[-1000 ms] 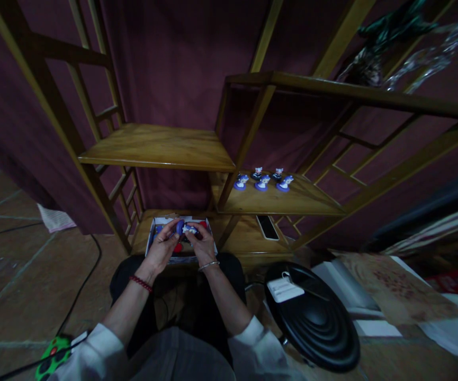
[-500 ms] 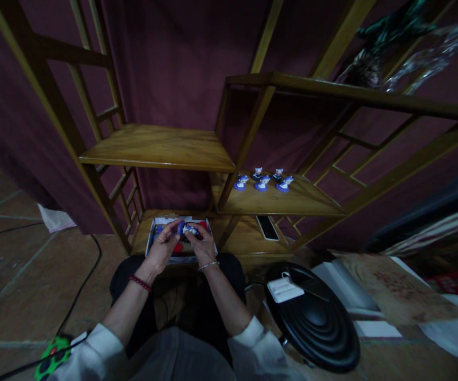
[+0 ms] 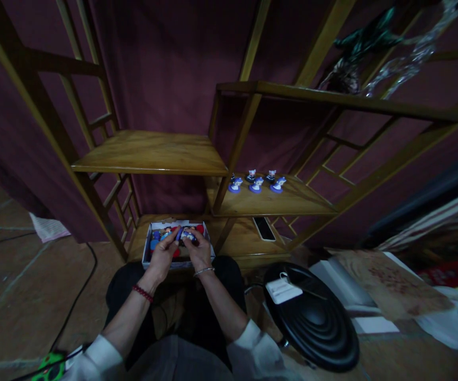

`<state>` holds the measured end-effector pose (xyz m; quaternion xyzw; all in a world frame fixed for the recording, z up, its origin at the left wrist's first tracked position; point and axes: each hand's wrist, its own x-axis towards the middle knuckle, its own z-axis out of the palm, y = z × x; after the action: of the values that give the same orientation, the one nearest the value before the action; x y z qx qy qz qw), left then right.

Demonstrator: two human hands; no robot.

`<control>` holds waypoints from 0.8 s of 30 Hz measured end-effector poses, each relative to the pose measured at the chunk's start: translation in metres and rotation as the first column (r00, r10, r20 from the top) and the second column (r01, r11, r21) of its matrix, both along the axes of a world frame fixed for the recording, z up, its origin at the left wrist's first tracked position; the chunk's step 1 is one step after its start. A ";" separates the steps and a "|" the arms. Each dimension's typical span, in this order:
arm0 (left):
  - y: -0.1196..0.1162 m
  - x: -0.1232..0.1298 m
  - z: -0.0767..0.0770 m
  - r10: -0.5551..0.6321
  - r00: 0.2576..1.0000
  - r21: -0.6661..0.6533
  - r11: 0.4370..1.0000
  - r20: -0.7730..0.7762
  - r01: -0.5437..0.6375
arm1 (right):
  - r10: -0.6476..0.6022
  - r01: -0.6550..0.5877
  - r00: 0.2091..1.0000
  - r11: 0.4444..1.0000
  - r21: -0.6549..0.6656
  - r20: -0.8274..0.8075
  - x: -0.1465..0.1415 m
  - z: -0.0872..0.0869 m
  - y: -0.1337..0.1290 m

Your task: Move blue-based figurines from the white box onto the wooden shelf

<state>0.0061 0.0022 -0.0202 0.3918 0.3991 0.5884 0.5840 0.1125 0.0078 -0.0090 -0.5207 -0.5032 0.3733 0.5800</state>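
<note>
Both my hands are closed around one small purple-and-white figurine point(image 3: 188, 234), held above a white open box point(image 3: 145, 257). My left hand point(image 3: 165, 254) grips its round purple base point(image 3: 179, 233) from the left. From the right, my right hand point(image 3: 200, 253) pinches its white-and-purple body. Other figurines in blue point(image 3: 156, 236) and red point(image 3: 200, 229) lie in the box, partly hidden by my hands. On the shelf to the right stand several figurines, purple-and-white ones point(image 3: 256, 184) in front and dark ones with pale heads point(image 3: 251, 175) behind.
The box rests on the bottom board of a wooden shelf unit point(image 3: 149, 151). A phone point(image 3: 264, 228) lies on that board, right of an upright. Near my right knee is a black round stool point(image 3: 316, 317) with a white case point(image 3: 283, 290) on it. A cable point(image 3: 81, 288) crosses the floor.
My view has shifted slightly, so the shelf appears a little further left and lower. My hands still hold the figurine over the box, its base now tilted more.
</note>
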 end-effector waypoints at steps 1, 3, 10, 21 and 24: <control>0.000 0.002 -0.001 0.008 1.000 -0.009 1.000 0.012 -0.008 | -0.005 0.005 1.000 1.000 0.012 0.029 0.001 -0.001 0.000; -0.001 0.005 -0.001 0.026 0.998 -0.037 0.999 0.049 -0.024 | -0.014 0.011 0.995 0.999 0.034 0.098 0.003 -0.004 0.001; -0.007 0.015 0.007 0.130 0.968 -0.166 0.981 0.213 -0.095 | -0.073 0.047 0.960 0.994 0.099 0.272 0.005 -0.012 0.002; -0.007 0.019 0.007 0.139 0.921 -0.208 0.976 0.364 -0.065 | -0.089 -0.093 0.789 0.961 0.262 0.608 0.012 0.003 -0.006; -0.007 0.018 0.007 0.142 0.909 -0.210 0.976 0.393 -0.062 | -0.061 -0.160 0.746 0.951 0.266 0.664 0.014 0.004 -0.004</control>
<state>0.0245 -0.0046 -0.0135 0.1814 0.3446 0.6450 0.6575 0.1267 0.0042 -0.0047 -0.5092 -0.7416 0.0965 0.4260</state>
